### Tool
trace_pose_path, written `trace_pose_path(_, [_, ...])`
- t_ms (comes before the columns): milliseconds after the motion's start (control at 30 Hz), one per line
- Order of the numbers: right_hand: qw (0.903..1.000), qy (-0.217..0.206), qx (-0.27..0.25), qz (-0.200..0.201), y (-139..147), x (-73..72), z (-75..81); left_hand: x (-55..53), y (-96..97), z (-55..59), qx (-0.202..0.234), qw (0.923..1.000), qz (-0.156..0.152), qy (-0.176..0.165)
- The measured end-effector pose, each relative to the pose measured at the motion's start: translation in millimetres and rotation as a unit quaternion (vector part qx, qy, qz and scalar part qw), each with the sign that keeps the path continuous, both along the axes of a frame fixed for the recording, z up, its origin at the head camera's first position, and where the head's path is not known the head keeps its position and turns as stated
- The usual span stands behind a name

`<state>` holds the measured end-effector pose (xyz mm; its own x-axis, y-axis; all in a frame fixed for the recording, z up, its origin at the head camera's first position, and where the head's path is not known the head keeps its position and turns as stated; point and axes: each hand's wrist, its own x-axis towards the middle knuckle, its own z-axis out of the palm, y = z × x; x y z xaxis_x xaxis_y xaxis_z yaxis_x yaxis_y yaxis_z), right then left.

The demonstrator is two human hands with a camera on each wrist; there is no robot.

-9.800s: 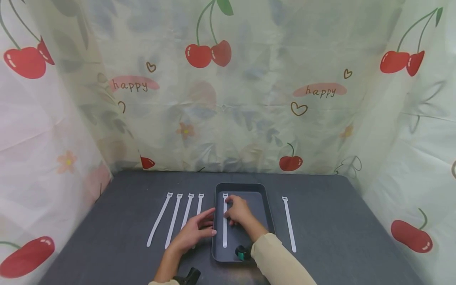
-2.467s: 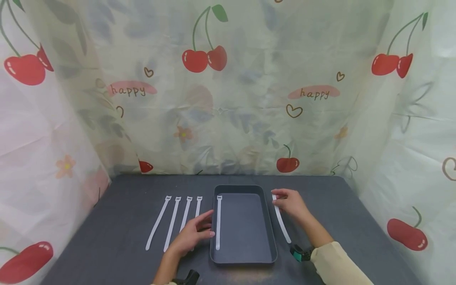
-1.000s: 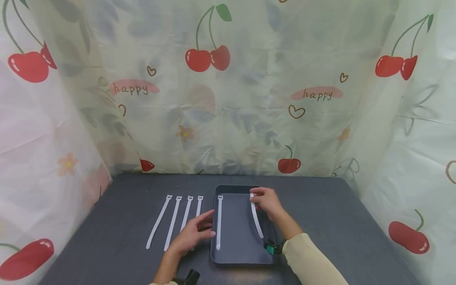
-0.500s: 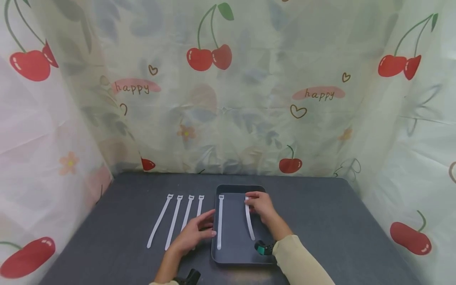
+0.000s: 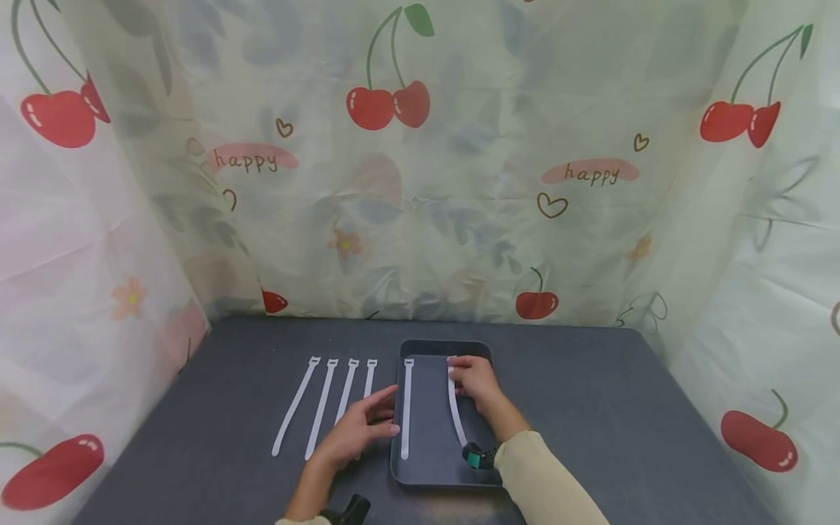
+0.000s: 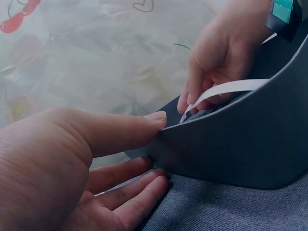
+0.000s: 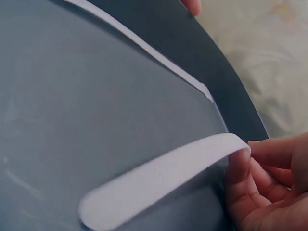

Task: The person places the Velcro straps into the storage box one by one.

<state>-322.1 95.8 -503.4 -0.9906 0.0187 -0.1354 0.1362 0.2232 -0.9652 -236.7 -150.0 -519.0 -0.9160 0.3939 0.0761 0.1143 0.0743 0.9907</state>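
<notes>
In the head view my right hand (image 5: 477, 380) pinches the slotted head end of a white hook-and-loop cable tie (image 5: 456, 415) over the right half of a dark shallow tray (image 5: 426, 483). The right wrist view shows this tie (image 7: 159, 178) bending from thumb and fingertips, its rounded tail low over the tray floor. A second white cable tie (image 5: 407, 412) lies lengthwise along the tray's left wall. My left hand (image 5: 351, 432) touches that wall from outside. Seen in the left wrist view, its thumb (image 6: 125, 130) is extended at the rim, fingers lower outside.
Left of the tray, several more white cable ties (image 5: 321, 408) lie in a row on the dark table (image 5: 590, 408); my left hand partly covers the nearer ones. A cherry-patterned curtain (image 5: 453, 182) encloses the table's back and sides.
My right hand has left the tie in the tray, picked up another from the table at right, and carried it left over the tray. My left hand stays at the tray's wall.
</notes>
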Motion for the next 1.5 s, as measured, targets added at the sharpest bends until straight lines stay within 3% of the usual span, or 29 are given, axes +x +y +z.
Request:
trace_pose_path(300, [0.9967,0.018,0.067,0.041,0.4,-4.5,-3.7,-0.5,0.4,-0.5,-0.01,0.9999,0.001,0.002])
trace_pose_path(800, [0.9761,0.026,0.205,0.068,0.1,-8.3,-1.5,-0.3,1.5,-0.8,-0.005,1.0,-0.001,0.002])
trace_pose_path(1500, [0.9696,0.027,0.237,0.055,-16.0,-2.1,-3.0,-1.4,-0.1,-0.6,-0.012,0.9999,-0.002,-0.004])
